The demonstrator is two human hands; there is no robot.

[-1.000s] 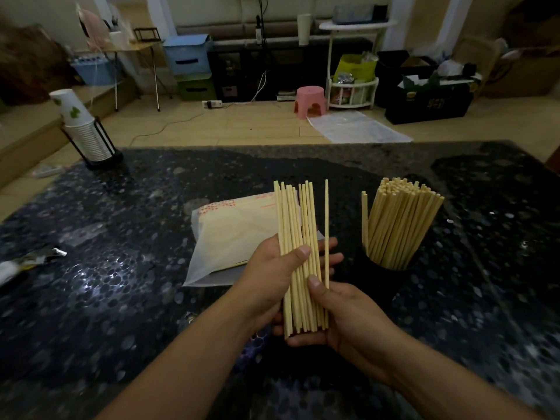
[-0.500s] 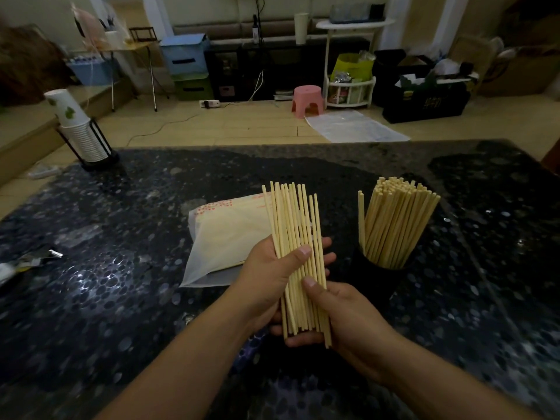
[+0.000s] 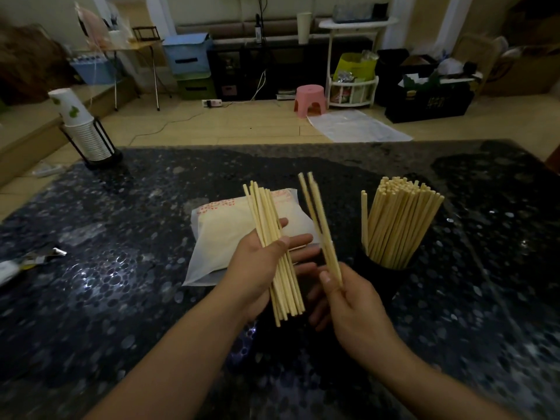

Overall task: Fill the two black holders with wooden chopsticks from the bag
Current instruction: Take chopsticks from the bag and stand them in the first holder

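Observation:
My left hand [image 3: 262, 265] grips a bundle of wooden chopsticks [image 3: 269, 234], thumb across the front, tips leaning up and left. My right hand [image 3: 348, 301] pinches a few separate chopsticks [image 3: 318, 219], blurred, a short way right of the bundle. Behind both hands lies the whitish bag [image 3: 224, 237] with red print, flat on the table. A black holder [image 3: 378, 277] stands to the right, packed with upright chopsticks [image 3: 397, 225]. A second holder is not visible; the dark space below my hands is too dim to read.
The dark speckled table [image 3: 121, 283] carries a stack of paper cups in a black wire stand [image 3: 86, 134] at the far left and a small wrapper [image 3: 33, 259] at the left edge. Beyond it are floor, a pink stool [image 3: 309, 100] and crates.
The single bundle held by both hands has split. My right hand has pulled a few chopsticks away to the right, and my left hand has tilted the rest leftward.

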